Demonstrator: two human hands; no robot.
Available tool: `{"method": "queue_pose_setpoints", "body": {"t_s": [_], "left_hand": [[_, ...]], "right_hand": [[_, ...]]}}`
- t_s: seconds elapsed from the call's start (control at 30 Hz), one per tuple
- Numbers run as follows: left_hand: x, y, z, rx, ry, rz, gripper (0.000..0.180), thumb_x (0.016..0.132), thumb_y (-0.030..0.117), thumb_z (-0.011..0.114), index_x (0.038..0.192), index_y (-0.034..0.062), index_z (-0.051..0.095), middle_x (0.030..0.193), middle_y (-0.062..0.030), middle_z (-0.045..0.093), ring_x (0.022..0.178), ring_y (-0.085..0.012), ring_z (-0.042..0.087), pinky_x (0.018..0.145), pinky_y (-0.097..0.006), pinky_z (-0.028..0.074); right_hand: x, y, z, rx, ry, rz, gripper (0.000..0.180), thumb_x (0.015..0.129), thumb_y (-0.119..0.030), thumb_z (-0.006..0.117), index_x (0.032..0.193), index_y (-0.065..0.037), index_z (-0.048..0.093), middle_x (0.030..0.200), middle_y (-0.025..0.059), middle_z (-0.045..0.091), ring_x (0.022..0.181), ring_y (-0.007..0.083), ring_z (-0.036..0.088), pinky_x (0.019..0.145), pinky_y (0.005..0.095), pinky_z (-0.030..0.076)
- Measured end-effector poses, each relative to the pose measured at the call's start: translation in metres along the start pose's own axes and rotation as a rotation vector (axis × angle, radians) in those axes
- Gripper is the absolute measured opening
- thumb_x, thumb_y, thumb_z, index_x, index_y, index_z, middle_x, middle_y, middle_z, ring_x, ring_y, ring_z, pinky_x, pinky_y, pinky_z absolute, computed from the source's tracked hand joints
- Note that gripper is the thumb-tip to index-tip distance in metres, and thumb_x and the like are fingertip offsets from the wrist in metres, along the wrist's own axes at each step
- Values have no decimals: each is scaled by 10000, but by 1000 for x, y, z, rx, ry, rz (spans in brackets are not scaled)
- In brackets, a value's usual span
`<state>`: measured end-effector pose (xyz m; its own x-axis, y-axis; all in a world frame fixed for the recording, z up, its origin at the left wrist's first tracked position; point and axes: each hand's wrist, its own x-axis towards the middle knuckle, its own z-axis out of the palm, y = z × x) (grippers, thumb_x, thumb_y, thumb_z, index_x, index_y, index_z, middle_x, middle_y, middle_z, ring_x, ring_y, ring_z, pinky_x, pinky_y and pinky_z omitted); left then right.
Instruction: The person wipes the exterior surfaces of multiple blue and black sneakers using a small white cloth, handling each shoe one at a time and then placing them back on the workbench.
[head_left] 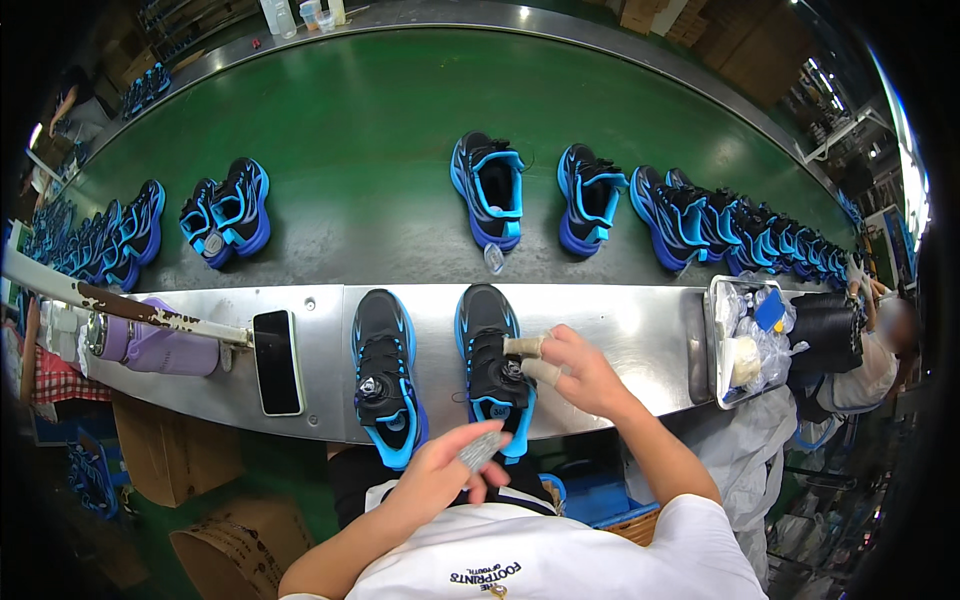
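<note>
Two black-and-blue sports shoes stand side by side on the metal ledge, toes pointing away from me. The left shoe point(384, 350) and the right shoe point(487, 330) each carry a round clear dial at the tongue. Beside the right shoe's dial point(513, 370) is my right hand point(580, 372), with beige coverings on two fingers. Its fingers are apart; whether they touch the dial is unclear. My left hand point(450, 468) hovers by that shoe's heel, fingers spread, with a grey wrap on one finger. No held object shows in it.
More matching shoes stand on the green belt point(350, 120), with a long row of shoes point(760, 235) at right. A phone point(277, 362), purple bottle point(170, 340) and white pole point(130, 305) are at left. A tray point(718, 345) holds plastic bags. Another person point(870, 370) is at far right.
</note>
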<state>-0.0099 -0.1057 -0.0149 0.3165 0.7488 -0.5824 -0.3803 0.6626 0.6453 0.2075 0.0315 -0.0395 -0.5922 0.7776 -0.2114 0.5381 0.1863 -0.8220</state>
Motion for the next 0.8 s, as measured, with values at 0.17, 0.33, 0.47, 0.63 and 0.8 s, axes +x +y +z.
{"method": "queue_pose_setpoints", "body": {"t_s": [0.17,0.33,0.47,0.63,0.8], "left_hand": [[32,-36,34,465,103,233,338,833,-40,463,1118,11,639,1047,-133,644,880,-222,641,798,-307,515],[49,-52,34,893,204,609,294,719,-46,496,962,-4,657,1039,-184,635,961,-368,629,875,-392,505],[50,-50,22,932,336,696,300,709,-51,470,946,-18,650,1019,-188,636,944,-360,628,869,-385,499],[47,-16,32,723,223,256,157,840,27,541,945,-31,643,957,-136,631,838,-201,613,754,-301,481],[61,-7,48,703,108,-87,190,920,85,524,1013,-19,654,874,-123,702,596,-122,557,573,-260,444]], "right_hand": [[2,-2,-15,30,-217,-378,427,862,-247,707,1281,-211,637,1008,84,504,914,228,526,878,330,439],[10,6,-26,-192,-353,-420,185,865,-225,659,1001,-100,669,998,151,483,916,330,538,790,388,480],[1,9,-29,-213,-392,-282,198,888,-238,649,1042,-117,681,922,129,493,877,297,558,770,366,481],[-9,24,-33,4,-438,-174,373,866,-261,691,1218,-145,649,1003,99,476,945,233,545,837,336,458],[-23,42,-37,61,-418,-322,551,828,-240,725,1348,-162,562,1053,107,455,1011,261,501,910,346,433]]}}
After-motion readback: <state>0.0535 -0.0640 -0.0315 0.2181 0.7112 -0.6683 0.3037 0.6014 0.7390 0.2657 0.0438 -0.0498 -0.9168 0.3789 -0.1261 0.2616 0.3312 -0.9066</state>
